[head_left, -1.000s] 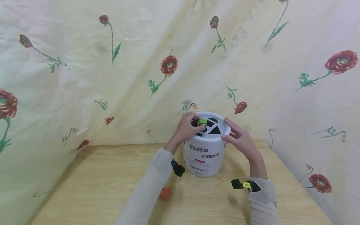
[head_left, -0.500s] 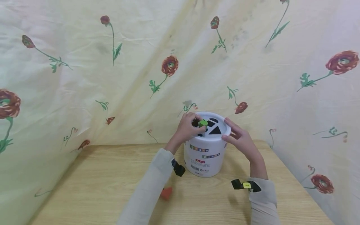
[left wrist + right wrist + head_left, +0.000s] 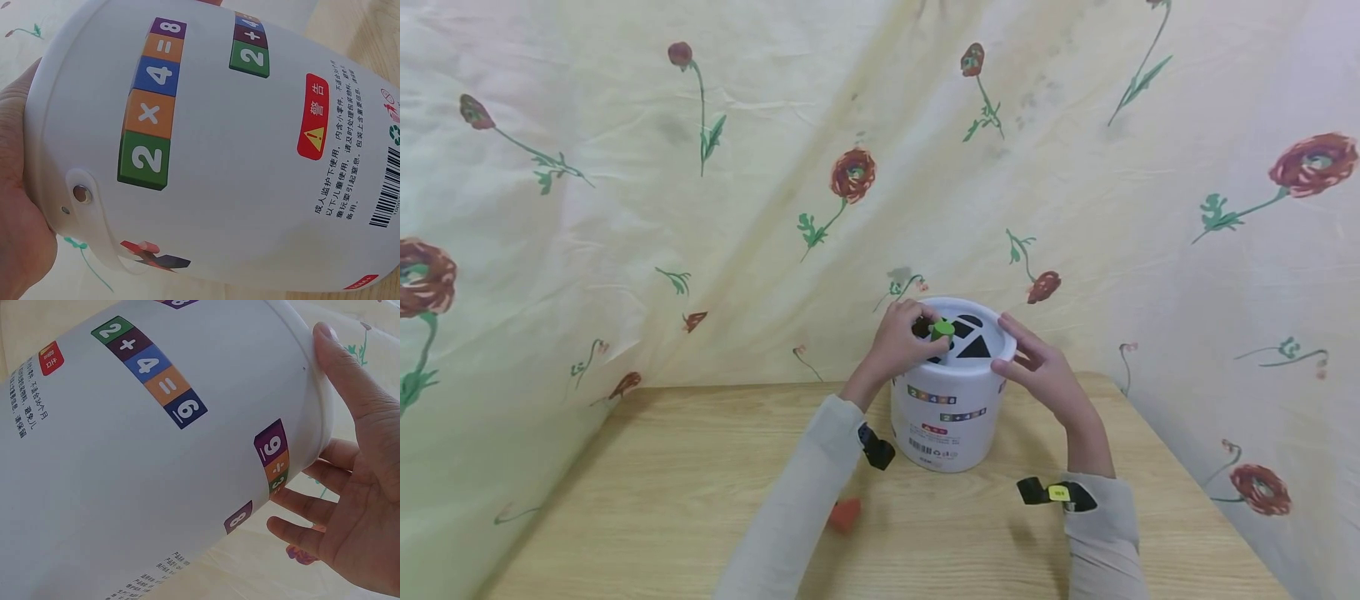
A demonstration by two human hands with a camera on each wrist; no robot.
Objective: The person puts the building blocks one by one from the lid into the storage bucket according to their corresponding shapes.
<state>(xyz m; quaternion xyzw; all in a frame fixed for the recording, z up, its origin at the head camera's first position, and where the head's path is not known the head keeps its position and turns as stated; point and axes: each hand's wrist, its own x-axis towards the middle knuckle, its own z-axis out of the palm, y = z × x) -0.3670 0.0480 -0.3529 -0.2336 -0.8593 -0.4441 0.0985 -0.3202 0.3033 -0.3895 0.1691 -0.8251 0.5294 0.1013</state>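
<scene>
A white bucket [image 3: 946, 425] stands upright on the table, its lid [image 3: 992, 333] pierced by dark shaped holes, one of them a triangle. My left hand [image 3: 901, 340] reaches over the lid's left part and pinches a small green block [image 3: 943, 330] with a round-looking top between thumb and fingers. The block's lower end is partly hidden, so I cannot tell whether it sits in a hole. On the right side, my right hand [image 3: 1036, 367] grips the bucket's rim. The right wrist view shows its thumb [image 3: 347, 372] on the rim and the other fingers spread along the far side.
A red block [image 3: 845, 516] lies on the wooden table [image 3: 685, 483], partly behind the left sleeve. Flower-patterned cloth [image 3: 760, 208] hangs close behind the bucket. A pale handle [image 3: 94, 206] hangs from the bucket's side in the left wrist view.
</scene>
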